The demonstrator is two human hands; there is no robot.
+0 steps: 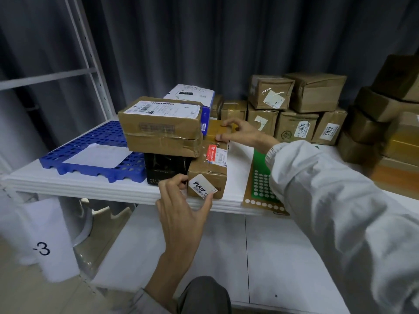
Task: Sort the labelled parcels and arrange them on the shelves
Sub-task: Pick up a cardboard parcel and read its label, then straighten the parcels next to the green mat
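Note:
A long brown parcel (pixel 210 165) lies on the white shelf (pixel 90 184), its near end at the front edge. My left hand (pixel 181 211) pinches a white numbered label (pixel 202 185) against that near end. My right hand (pixel 240 132) rests on the parcel's far top, fingers curled over it. To the left, a taped brown parcel (pixel 162 126) with a white shipping label sits on a black box (pixel 166 167). A white-and-blue box (pixel 192 95) stands behind.
A blue perforated pallet (pixel 90 155) with a white sheet lies at the shelf's left. A green and brown sticker sheet (pixel 260 184) lies right of the parcel. Several labelled brown boxes (pixel 297 114) are stacked at the back right. A lower white shelf (pixel 226 257) sits below.

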